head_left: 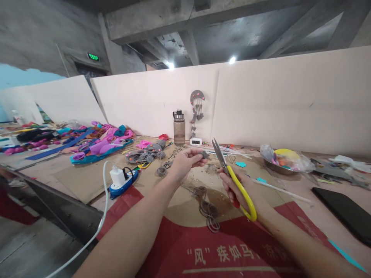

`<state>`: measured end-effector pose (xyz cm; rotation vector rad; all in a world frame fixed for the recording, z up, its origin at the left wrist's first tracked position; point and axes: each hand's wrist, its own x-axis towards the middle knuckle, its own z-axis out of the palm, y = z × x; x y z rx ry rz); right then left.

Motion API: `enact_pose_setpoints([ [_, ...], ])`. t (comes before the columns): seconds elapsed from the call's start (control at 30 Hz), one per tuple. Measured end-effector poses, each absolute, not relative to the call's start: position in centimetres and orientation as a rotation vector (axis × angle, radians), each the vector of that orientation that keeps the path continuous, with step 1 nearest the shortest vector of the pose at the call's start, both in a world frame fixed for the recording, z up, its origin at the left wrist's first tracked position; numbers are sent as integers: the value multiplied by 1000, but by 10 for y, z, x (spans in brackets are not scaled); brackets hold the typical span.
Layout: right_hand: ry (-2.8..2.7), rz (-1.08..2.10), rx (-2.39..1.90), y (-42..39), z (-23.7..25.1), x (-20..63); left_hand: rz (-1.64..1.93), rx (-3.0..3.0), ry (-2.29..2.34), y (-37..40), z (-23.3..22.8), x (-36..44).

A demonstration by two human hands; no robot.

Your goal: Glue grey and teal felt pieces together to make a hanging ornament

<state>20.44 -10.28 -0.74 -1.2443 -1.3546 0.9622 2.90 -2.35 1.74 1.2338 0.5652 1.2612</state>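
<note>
My left hand [185,164] pinches a small grey felt piece [204,155] between thumb and fingertips. Its exact shape is too small to make out. In my right hand [232,185] is a pair of scissors [242,193] with yellow handles, held with the blades pointing up and slightly parted. The blades stand a little right of the felt piece, apart from it. Below the hands, loops of grey cord [207,208] lie on the cardboard [188,210]. A pile of grey felt pieces with pink dots [146,153] sits left of my left hand.
A water bottle [179,129] and small digital clock [196,142] stand at the back, below a hanging grey moon ornament [197,95]. At left are a blue power strip [124,186] and colourful felt [101,144]. A metal bowl [282,168] and black phone [343,214] lie right.
</note>
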Motion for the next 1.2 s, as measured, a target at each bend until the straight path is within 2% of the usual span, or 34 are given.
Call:
enact_pose_setpoints([
  [0.43,-1254,925,-1167,-106,-1,202,1411,1714,610,-34,17,35],
  [0.67,-1239,797,-1022,-103,1,213,1180,1860,645,-34,14,35],
  [0.87,-1245,859,-996,-100,4,214,939,1974,577,-40,11,39],
  [1.2,-1356,969,-1039,-107,10,210,867,2051,534,-41,11,39],
])
